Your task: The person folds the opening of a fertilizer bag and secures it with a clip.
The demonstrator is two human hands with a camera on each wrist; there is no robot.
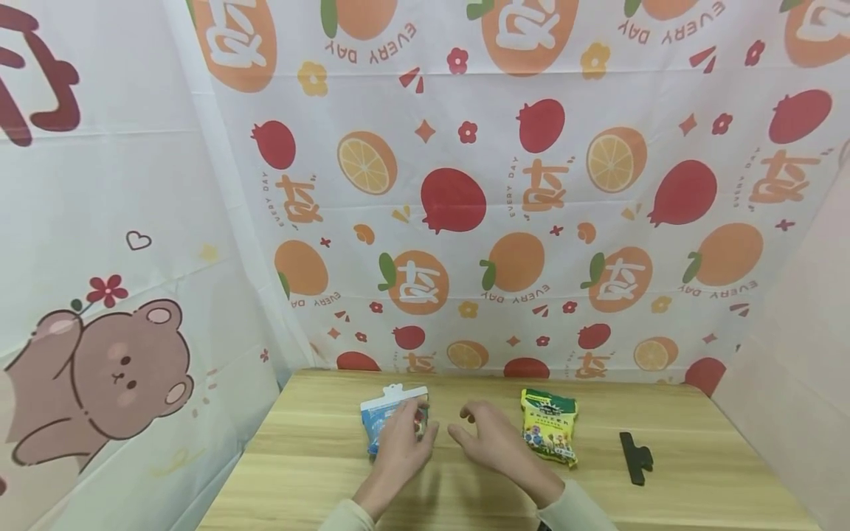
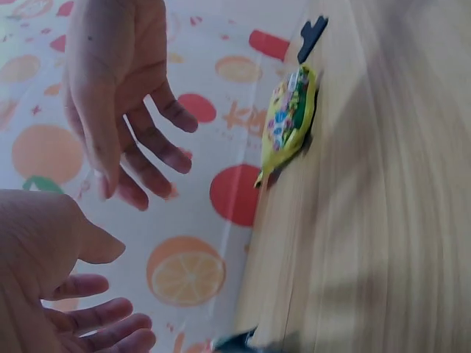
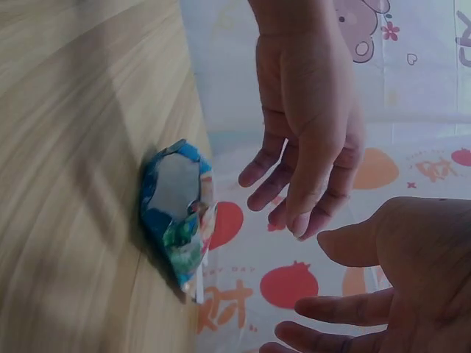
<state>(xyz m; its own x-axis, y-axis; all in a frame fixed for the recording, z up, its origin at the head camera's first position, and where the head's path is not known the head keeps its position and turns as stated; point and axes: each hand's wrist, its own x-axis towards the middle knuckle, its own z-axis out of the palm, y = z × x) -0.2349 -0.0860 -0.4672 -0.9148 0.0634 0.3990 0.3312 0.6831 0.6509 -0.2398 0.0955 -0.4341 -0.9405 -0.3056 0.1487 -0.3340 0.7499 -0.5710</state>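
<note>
In the head view my left hand is in front of a blue snack bag, hiding part of it. A white sealing clip runs along that bag's top edge. My right hand is held to the left of a yellow and green bag that lies on the table. Both hands face each other with a gap between them, fingers loosely bent and nothing held. The right wrist view shows the blue bag lying on the wood, apart from both hands.
A black sealing clip lies on the wooden table, right of the yellow bag. Behind the table hangs a fruit-print cloth; a bear-print cloth hangs at the left side.
</note>
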